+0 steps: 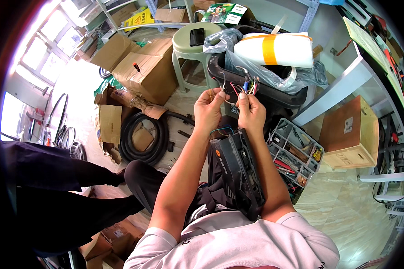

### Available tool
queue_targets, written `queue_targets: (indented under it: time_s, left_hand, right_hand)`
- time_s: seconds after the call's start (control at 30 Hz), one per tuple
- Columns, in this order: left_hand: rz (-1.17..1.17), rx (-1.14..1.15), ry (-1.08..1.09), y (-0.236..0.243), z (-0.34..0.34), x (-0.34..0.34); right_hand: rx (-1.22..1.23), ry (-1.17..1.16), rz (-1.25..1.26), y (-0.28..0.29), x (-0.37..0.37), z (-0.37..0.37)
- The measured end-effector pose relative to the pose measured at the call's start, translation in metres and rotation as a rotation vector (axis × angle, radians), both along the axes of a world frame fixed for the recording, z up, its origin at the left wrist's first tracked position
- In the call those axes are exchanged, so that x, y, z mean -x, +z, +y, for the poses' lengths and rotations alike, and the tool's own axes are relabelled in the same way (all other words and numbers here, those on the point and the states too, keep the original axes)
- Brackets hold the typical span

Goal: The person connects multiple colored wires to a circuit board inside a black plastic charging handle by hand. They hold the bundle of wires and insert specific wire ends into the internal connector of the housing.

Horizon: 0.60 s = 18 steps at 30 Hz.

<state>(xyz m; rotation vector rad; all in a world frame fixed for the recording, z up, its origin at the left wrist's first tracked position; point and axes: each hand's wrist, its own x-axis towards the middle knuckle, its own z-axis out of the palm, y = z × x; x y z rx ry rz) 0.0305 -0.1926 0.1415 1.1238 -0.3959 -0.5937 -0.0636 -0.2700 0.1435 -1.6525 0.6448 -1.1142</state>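
Observation:
Both my hands are raised close together in front of my knees. With thumb and fingertips, my left hand (208, 108) pinches thin stripped wires (223, 85). Beside it, my right hand (251, 112) is closed on a bundle of coloured wires (247, 84), with red, blue and white strands fanning out above the fingertips. The exact strands in each pinch are partly hidden by the fingers. On my lap, between my forearms, lies a black rectangular device casing (233, 168). A blue-green wire (223, 129) loops out of its upper end.
A black tub (280, 96) holds a white roll banded in orange. Right of my arm is a compartmented tool tray (296, 150), near a wooden box (350, 134). A stool (182, 42) bears a phone. Cardboard boxes (150, 74) and coiled black hose (161, 143) lie left. Another person's legs (72, 197) are close.

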Motion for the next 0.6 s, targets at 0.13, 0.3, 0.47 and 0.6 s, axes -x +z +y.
queue_targets:
  time_s: [0.13,0.3,0.47,0.6]
  left_hand:
    - [0.007,0.007,0.0,0.0012,-0.0001,0.0002]
    - [0.0,0.03,0.01,0.0003,-0.0003,0.0006]
    - [0.005,0.035,0.006,0.0005,-0.0022,0.0027]
    - [0.014,0.039,0.014,0.0021,-0.0029,0.0039]
  right_hand:
    - [-0.006,0.002,0.019,0.002,0.0005,0.0007]
    - [-0.002,0.0,0.008,-0.0009,-0.0009,0.001]
    - [-0.009,0.005,0.01,-0.0014,0.0016,-0.0011]
    - [-0.02,-0.002,0.012,0.0,0.002,-0.0015]
